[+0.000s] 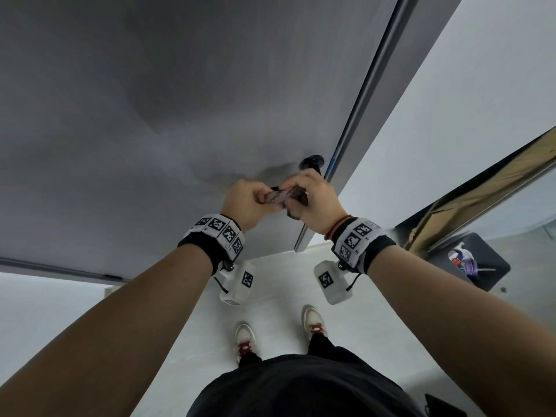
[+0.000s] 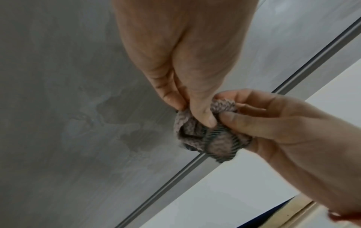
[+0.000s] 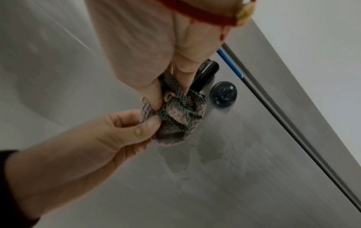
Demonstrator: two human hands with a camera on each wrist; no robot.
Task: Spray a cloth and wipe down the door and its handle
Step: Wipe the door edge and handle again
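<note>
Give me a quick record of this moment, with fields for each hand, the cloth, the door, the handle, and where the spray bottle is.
left hand: pinches one end of the cloth
right hand: grips the other end
cloth: bunched, patterned, held between both hands just in front of the door
door: grey, with damp smears near the handle
handle: black lever, partly hidden behind the right hand; a round lock fitting sits beside it
spray bottle: lying on a dark stand to the right, untouched

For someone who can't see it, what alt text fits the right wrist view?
Both hands pinch a bunched cloth against a grey door, beside its black handle. Damp patches mark the door below.
</note>
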